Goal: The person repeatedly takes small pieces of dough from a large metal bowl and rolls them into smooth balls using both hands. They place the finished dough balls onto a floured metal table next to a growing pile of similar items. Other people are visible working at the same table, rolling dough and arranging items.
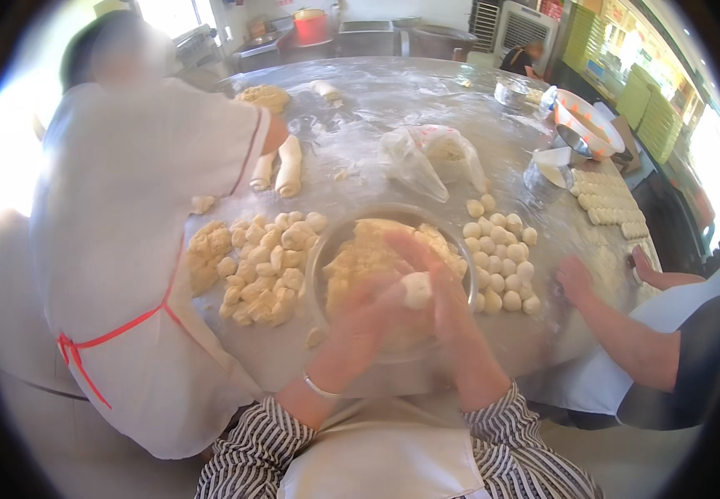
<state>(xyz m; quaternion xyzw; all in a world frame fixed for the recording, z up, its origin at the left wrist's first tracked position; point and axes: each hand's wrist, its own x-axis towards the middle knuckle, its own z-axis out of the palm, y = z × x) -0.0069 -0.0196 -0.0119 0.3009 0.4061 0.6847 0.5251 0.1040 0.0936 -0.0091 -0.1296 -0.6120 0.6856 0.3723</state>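
Note:
A pale dough ball [417, 290] is between my left hand [369, 312] and my right hand [438, 280], both blurred. They are over a large metal bowl [316, 274] holding a mass of crumbly yellowish filling or dough [360, 249]. Left of the bowl lie many irregular dough pieces [266, 268] beside a bigger lump [207, 252]. On the right, rounded balls [500, 262] sit in close rows. A silver bracelet is on my left wrist. How the fingers of each hand close on the ball is partly blurred.
At left a co-worker in white reaches over the steel table [353, 125] near dough rolls [289, 165]. Another co-worker's hand [575, 280] rests at right, near rows of shaped dough [606, 196]. Behind the bowl lies a plastic bag [431, 156]; a metal container [547, 174] stands farther right.

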